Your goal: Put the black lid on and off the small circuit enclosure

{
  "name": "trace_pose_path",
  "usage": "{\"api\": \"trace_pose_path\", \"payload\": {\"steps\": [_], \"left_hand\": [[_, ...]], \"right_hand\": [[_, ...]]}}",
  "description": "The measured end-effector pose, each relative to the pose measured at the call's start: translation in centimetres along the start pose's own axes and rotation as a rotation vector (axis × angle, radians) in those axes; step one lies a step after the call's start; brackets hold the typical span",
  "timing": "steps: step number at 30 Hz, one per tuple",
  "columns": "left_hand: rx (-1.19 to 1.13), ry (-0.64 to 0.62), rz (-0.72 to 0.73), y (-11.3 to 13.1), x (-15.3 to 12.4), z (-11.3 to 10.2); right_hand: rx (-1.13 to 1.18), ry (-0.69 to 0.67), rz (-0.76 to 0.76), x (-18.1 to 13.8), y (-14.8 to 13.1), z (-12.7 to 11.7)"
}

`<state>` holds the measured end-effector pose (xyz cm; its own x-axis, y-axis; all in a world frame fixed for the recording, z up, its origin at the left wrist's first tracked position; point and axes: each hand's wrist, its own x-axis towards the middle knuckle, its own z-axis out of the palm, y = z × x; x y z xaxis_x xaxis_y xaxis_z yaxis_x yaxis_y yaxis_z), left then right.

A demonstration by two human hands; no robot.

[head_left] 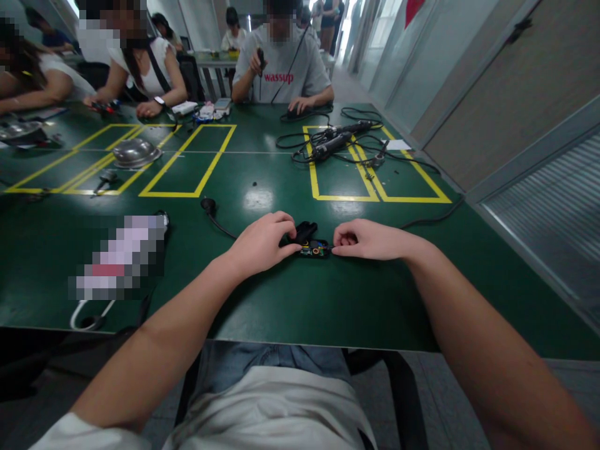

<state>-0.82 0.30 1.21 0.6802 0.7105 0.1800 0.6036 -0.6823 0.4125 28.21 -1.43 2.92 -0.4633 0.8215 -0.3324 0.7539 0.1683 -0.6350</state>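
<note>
A small circuit board (314,249) with coloured parts lies on the green table (290,300), against a black housing piece (304,231). My left hand (263,242) is curled over the board's left end, fingers closed on it. On the other side my right hand (364,240) pinches at the board's right end with fingers pressed together; what sits in the pinch is too small to make out. A black cable (216,220) runs from under my left hand to the left.
Black handheld tools with tangled cables (335,142) lie inside yellow floor-tape boxes at the far right. A metal bowl (135,152) sits at far left. A blurred object (119,256) lies at near left. People sit across the table; one in a grey shirt (281,69) holds a tool.
</note>
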Motion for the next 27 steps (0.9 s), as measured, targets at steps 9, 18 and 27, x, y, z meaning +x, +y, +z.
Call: {"api": "trace_pose_path", "payload": {"steps": [9, 18, 27], "left_hand": [[-0.216, 0.250, -0.211, -0.7, 0.5, 0.2], [0.020, 0.093, -0.340, -2.0, 0.6, 0.1], [0.020, 0.153, -0.150, -1.5, 0.7, -0.3]], "right_hand": [[-0.006, -0.001, 0.002, 0.0, 0.0, 0.0], [-0.011, -0.003, 0.002, 0.0, 0.2, 0.0], [-0.027, 0.007, -0.004, 0.2, 0.2, 0.1]]}}
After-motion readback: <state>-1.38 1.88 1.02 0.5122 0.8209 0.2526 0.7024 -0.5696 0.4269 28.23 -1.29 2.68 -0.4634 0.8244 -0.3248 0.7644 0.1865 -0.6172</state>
